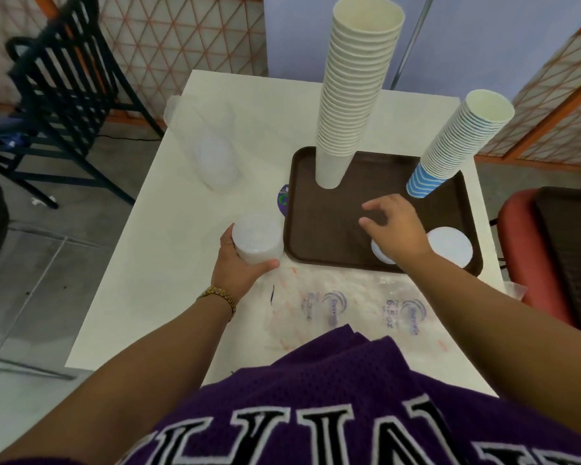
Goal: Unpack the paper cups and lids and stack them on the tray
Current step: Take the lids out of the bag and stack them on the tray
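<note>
Lids (258,239) in a white stack sit gripped in the left hand (239,266), fingers curled round them, just off the brown tray (319,209) at its 9 o'clock edge. Over the tray the right hand (394,226) hovers with fingers apart and relaxed, holding nothing, above two lid piles (450,246) at 5 o'clock. Tall cream cups (353,95) stand at 12, blue-striped cups (457,149) at 2. Empty plastic wrappers (366,307) lie on the counter (148,263).
</note>
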Demonstrator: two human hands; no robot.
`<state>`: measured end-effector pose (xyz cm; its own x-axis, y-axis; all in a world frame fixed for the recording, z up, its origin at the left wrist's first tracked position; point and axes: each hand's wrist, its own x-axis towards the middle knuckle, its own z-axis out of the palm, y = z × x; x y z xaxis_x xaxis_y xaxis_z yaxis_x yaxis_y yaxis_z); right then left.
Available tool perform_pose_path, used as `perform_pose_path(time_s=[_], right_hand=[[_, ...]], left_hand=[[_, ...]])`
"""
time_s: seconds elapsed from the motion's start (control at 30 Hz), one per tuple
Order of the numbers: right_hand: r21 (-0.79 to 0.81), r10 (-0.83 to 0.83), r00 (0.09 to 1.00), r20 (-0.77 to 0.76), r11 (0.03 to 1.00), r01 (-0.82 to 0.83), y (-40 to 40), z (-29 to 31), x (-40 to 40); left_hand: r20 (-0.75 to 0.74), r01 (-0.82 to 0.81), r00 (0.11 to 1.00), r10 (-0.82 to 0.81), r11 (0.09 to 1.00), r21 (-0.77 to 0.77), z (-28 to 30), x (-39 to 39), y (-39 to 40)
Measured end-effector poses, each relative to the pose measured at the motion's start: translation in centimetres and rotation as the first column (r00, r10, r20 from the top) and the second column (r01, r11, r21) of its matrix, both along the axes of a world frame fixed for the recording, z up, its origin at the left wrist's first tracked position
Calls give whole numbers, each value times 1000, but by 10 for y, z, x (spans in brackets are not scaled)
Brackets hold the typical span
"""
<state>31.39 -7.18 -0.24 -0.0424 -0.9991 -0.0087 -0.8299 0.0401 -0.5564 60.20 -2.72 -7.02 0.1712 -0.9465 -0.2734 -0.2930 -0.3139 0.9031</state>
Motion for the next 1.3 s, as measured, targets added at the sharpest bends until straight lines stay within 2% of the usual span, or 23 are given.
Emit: perform_pose_path(time_s=[0.07,0.17,0.23,0.33,0.57,0.73,0.97,1.23,1.3], right_hand=[[100,204,979,-29,975,-200,1,6,28],[169,451,889,-75,885,-434,0,10,71],[207,546,832,-98,829,-519,-2,9,97],[281,610,779,-147,780,-559,-9,9,127],[422,681,705,-197,708,-566,-21,7,160],[393,686,677,-266,718,-574,-22,3,170],[328,583,795,-167,793,-513,-18,9,161],[317,523,835,-172,832,-456,-9,6,150],[315,492,865,-97,840,-442,-10,5,148]], left_hand=[[5,3,1000,-3,1000,-16,-1,0,1],[6,6,1000,-6,999,-38,-3,-1,2],[0,3,1000,-3,998,-55,-5,-1,2],[-2,-1,1000,1,997,-80,-8,0,2],[61,35,998,-29,995,-97,-18,6,0],[103,80,992,-71,993,-89,-22,7,-3],[100,101,990,-97,994,-38,-24,11,-5],[123,103,987,-102,995,-2,-28,11,-6],[126,110,986,-109,994,-1,-27,11,-6]])
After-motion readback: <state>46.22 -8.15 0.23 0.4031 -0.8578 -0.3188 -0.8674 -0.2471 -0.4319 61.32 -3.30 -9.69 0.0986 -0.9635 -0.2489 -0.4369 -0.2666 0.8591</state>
